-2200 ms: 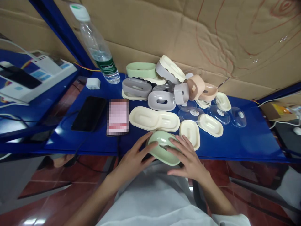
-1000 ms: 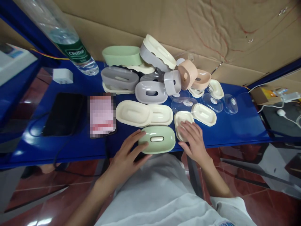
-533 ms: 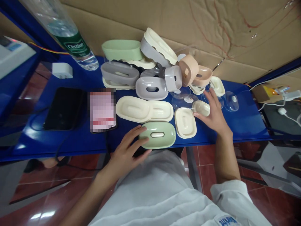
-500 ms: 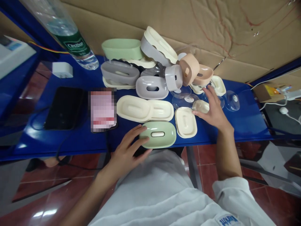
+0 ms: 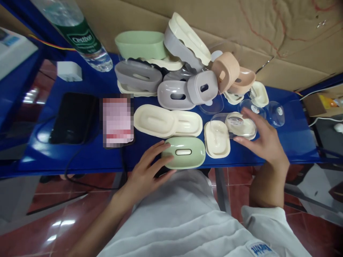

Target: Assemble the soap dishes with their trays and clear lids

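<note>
On the near edge of the blue table lies a green oval container [image 5: 193, 159] with a slot that shows cream inside. My left hand [image 5: 151, 164] is around its left end, fingers on the far rim and top, thumb on the near side. My right hand [image 5: 261, 137] has a clear plastic lid [image 5: 218, 120] with a round sticker between thumb and fingers, above the cream trays. Under the lid are a small cream tray [image 5: 218, 144] and another cream tray [image 5: 248, 130], partly covered. Two overlapping long cream trays [image 5: 152, 121] lie beyond the green container.
Behind stand a green box [image 5: 140, 44], grey containers [image 5: 174, 93], and peach containers [image 5: 226, 69], piled together. More clear lids [image 5: 276, 113] lie at right. On the left are a water bottle [image 5: 88, 43], a white charger [image 5: 69, 71], a black device [image 5: 73, 117] and a blurred pink item [image 5: 118, 121].
My right hand has taken the clear lid off the table and moved it to the right, over the cream trays. My left hand stays on the green container. The view has shifted slightly.
</note>
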Demonstrator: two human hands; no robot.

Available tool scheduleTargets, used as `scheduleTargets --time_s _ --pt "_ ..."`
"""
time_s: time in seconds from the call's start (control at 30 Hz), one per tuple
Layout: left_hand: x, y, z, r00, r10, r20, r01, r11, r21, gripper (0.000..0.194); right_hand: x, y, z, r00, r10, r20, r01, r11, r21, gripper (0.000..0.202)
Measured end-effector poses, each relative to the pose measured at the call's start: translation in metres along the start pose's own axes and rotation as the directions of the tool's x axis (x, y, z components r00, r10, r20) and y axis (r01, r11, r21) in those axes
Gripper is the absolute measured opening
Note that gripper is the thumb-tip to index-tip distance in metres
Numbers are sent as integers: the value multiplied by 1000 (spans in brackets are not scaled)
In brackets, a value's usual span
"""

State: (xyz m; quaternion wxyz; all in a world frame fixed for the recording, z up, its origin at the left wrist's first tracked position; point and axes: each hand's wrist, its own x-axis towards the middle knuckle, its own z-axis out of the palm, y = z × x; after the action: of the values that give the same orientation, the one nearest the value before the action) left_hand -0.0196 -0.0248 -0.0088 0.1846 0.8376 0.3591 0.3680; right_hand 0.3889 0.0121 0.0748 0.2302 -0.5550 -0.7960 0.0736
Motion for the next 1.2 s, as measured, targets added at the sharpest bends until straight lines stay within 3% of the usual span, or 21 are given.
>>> scheduleTargets --time_s 0.13,0.27,0.43,0.7,0.9,1.1,1.2 --pt "-2 -1 2 1000 -18 -18 18 1000 -1 49 -31 -44 25 993 -55 -100 64 995 82 74" --pt "-3 -3 3 997 -46 -54 45 999 -18 74 -35 -86 72 986 -161 -37 164 975 151 74" --pt "-4 -6 2 998 -50 -39 48 998 -38 84 -26 -104 103 968 -251 3 249 961 123 72" --pt "-6 -6 1 998 -64 -5 64 997 -39 81 -24 -106 105 957 -289 -9 288 953 88 73" --pt "-7 -5 1 997 -79 26 80 996 -30 70 -30 -104 111 965 -258 -53 257 966 -29 73" --pt "-11 -9 0 996 -83 23 84 996 -15 64 -29 -109 105 956 -294 16 294 954 -63 68" --pt "-12 -15 -1 993 -88 77 91 995 -38 63 -31 -113 104 957 -288 28 289 955 -62 72"
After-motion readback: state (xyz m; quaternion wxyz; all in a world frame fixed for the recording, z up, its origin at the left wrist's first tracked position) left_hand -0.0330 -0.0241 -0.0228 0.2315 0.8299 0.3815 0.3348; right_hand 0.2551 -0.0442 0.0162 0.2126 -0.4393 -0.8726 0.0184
